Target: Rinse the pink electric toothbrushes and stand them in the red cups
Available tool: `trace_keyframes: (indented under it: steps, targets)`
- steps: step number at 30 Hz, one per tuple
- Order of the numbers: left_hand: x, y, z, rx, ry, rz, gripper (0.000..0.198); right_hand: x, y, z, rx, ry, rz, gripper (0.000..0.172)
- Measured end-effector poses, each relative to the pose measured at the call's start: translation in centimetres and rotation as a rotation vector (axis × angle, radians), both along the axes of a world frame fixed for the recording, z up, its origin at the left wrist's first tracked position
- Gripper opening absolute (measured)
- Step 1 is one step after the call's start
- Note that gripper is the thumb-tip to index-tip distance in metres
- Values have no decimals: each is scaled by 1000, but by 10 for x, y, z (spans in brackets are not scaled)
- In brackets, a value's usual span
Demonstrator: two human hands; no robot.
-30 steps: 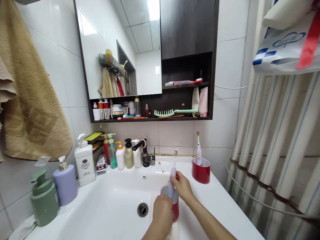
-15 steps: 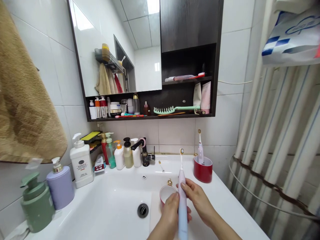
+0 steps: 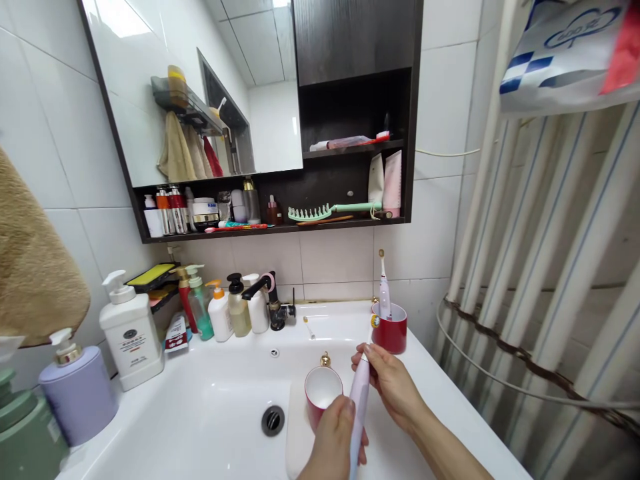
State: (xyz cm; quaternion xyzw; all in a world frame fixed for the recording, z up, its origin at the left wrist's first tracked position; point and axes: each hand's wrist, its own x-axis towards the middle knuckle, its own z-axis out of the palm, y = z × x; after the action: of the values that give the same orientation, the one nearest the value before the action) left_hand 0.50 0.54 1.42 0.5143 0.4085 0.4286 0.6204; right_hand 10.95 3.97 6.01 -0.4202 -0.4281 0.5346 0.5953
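Observation:
Both my hands hold a pale lilac electric toothbrush (image 3: 359, 393) over the right side of the white washbasin (image 3: 210, 407). My left hand (image 3: 334, 437) is wrapped round its lower handle. My right hand (image 3: 390, 383) pinches it higher up, near the neck; its brush head (image 3: 373, 322) points up and right. A red cup (image 3: 323, 393) with a white inside stands on the basin rim just left of the toothbrush. A second red cup (image 3: 393, 333) with another electric toothbrush (image 3: 383, 290) upright in it stands behind, at the back right of the basin.
A black tap (image 3: 270, 300) and several pump bottles (image 3: 220, 313) line the back of the basin. Larger dispensers (image 3: 131, 333) stand at the left. A dark shelf (image 3: 280, 223) with a green comb and toiletries hangs above. A striped curtain (image 3: 550, 280) is at the right.
The toothbrush has come out of the red cup and been raised; it now tilts to the right in both hands. The camera has swung a little to the right.

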Motion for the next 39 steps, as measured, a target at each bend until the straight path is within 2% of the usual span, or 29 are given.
trace_keyframes:
  steps: [3, 4, 8, 13, 18, 22, 26, 31, 35, 39]
  targets:
    - [-1, 0, 2, -188, -116, -118, 57, -1, 0, -2, -25, 32, -45, 23]
    - [-1, 0, 3, -204, -131, -136, 58, -2, 0, -2, -28, 43, -54, 23]
    - [-2, -1, 2, -26, -39, -67, 50, -4, 1, -5, -22, 66, -97, 23]
    - [-3, -1, 1, -127, -78, -130, 55, -6, 1, -3, -24, 65, -80, 23]
    - [-1, 0, -1, 51, 106, 19, 46, -5, 1, -5, -28, 83, -95, 23]
    - [-1, 1, -5, -37, -8, -98, 54, -5, 1, -7, -47, 103, -78, 22]
    - [-1, 1, -6, -3, 39, -46, 50, -5, 1, -4, -37, 116, -97, 21]
    - [-2, 1, -3, -156, -79, -148, 57, -3, 0, -2, -43, 106, -66, 21]
    - [-3, 2, -2, -21, 61, -85, 49, -2, 2, -4, -49, 153, -113, 21]
    - [-7, 3, 1, 38, 164, -87, 47, -3, 3, -5, -54, 185, -129, 21]
